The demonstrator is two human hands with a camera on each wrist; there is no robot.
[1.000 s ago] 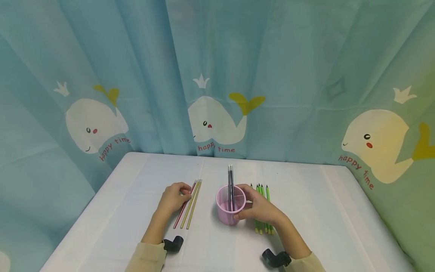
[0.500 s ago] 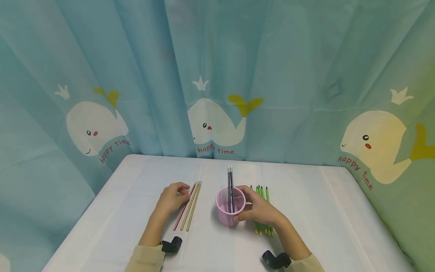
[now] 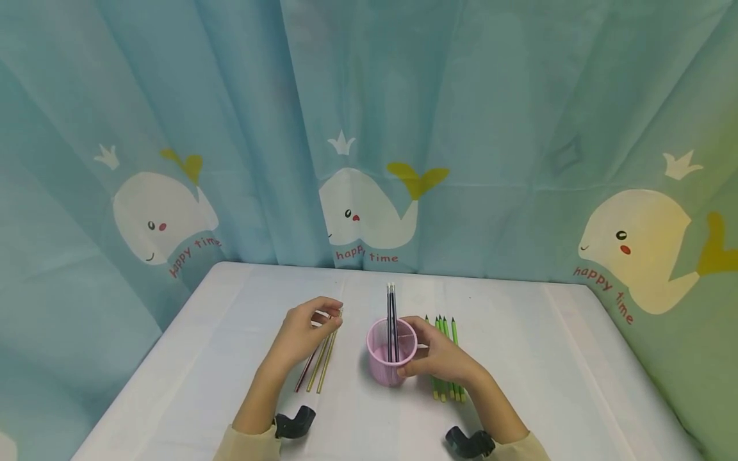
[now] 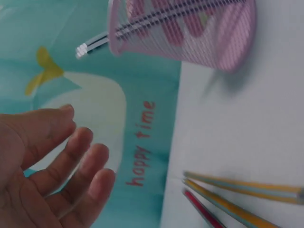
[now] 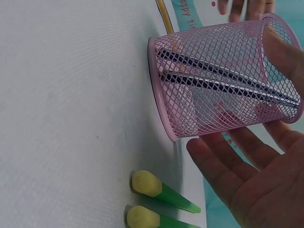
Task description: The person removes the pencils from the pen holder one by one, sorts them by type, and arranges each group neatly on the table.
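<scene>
My right hand (image 3: 442, 357) holds a pink mesh pencil cup (image 3: 385, 374), its thumb at the rim and fingers around the side. Two dark pencils (image 3: 390, 301) with pale ends stand inside the cup, leaning together in the right wrist view. To the left, my left hand (image 3: 302, 333) hovers above a red pencil (image 3: 302, 376) and two yellow pencils (image 3: 327, 365) lying on the table. Its fingers are loosely bent, and the left wrist view shows nothing between them. From the head view, that hand covers the far ends of some of these pencils.
Several green pencils (image 3: 442, 389) lie right of the cup, partly behind my right hand. The white table (image 3: 519, 358) ends at a blue-green curtain (image 3: 490, 128) with whale prints. Each wrist wears a black camera mount (image 3: 296, 422).
My left hand has lifted from beside the red pencil and moved right and away from me, over the pencils. The right hand and cup stay in place.
</scene>
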